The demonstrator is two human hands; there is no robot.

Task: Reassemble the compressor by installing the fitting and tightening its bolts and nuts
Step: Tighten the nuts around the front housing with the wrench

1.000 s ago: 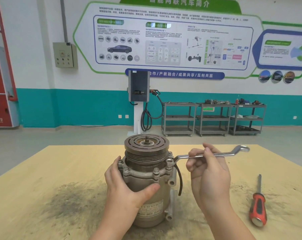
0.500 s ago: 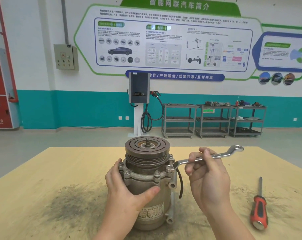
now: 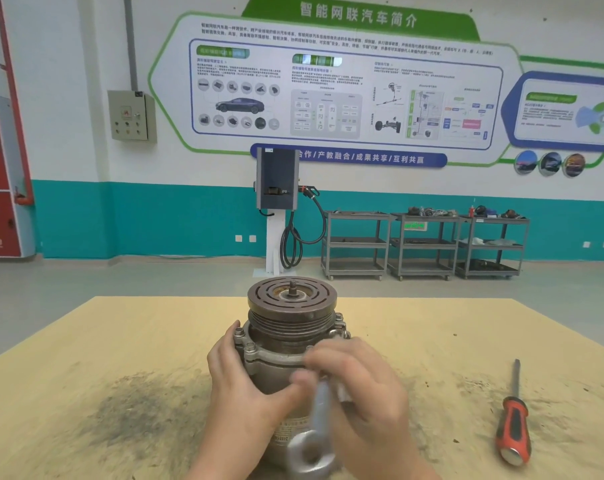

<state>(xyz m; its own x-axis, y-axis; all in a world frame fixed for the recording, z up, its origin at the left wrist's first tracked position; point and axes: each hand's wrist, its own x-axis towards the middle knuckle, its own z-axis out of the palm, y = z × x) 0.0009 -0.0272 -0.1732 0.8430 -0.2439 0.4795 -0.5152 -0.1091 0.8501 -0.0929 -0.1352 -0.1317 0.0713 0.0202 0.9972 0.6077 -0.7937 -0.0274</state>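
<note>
The metal compressor (image 3: pixel 286 336) stands upright on the wooden table (image 3: pixel 120 341), pulley disc on top and several bolts around its flange. My left hand (image 3: pixel 238 386) wraps around the compressor body from the left, thumb across the front. My right hand (image 3: pixel 359 386) grips a silver ring wrench (image 3: pixel 312 438) in front of the compressor. The wrench is blurred, its handle pointing toward me, with the free ring end low in the frame. Its far end reaches up toward a flange bolt on the right (image 3: pixel 338 332), partly hidden by my fingers.
A red-and-black screwdriver (image 3: pixel 513 424) lies on the table to the right. Dark grime marks the tabletop left of the compressor (image 3: pixel 137 407). Beyond the table are three grey shelf carts (image 3: pixel 421 244) and a charging post (image 3: pixel 276 209) by the wall.
My right hand has swung the wrench handle from pointing right to pointing toward me, across the compressor's front. My left hand keeps its hold on the body.
</note>
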